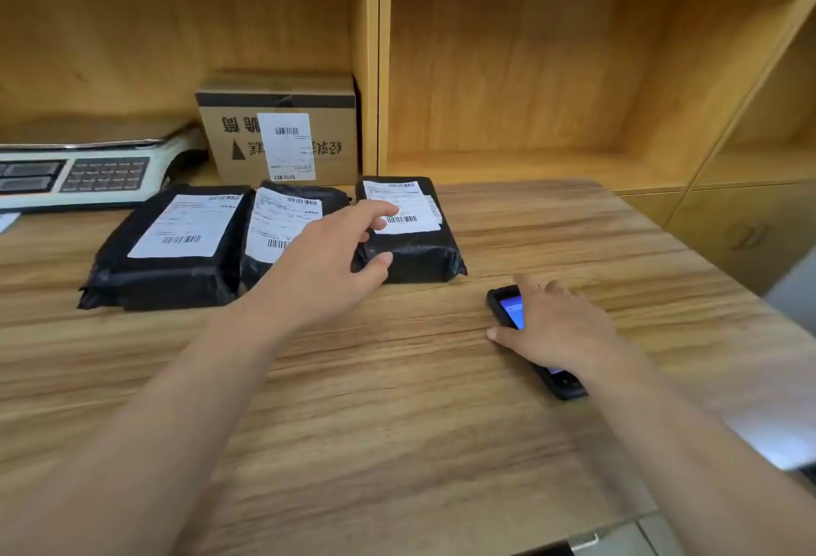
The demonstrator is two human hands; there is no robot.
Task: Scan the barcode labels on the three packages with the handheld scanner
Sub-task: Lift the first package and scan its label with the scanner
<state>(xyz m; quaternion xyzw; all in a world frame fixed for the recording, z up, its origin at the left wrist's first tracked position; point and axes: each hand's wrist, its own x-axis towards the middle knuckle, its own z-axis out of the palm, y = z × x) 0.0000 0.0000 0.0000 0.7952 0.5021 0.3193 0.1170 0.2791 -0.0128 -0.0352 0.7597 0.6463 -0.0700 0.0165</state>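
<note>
Three black poly-bag packages with white barcode labels lie side by side on the wooden table: the left package (pixel 170 246), the middle package (pixel 287 220) and the right package (pixel 410 233). My left hand (pixel 329 262) reaches over the middle package, fingers spread, fingertips touching the right package's label and near corner. The black handheld scanner (pixel 508 306) lies flat on the table to the right, its blue screen lit. My right hand (pixel 556 330) rests on top of it, fingers draped over its middle, hiding most of the body.
A cardboard box (pixel 282 131) with its own barcode label stands behind the packages in the wooden shelf unit (pixel 379 69). A weighing scale (pixel 84 171) sits at the left. The table (pixel 397 423) edge runs along the right, with a grey surface (pixel 786 401) beyond.
</note>
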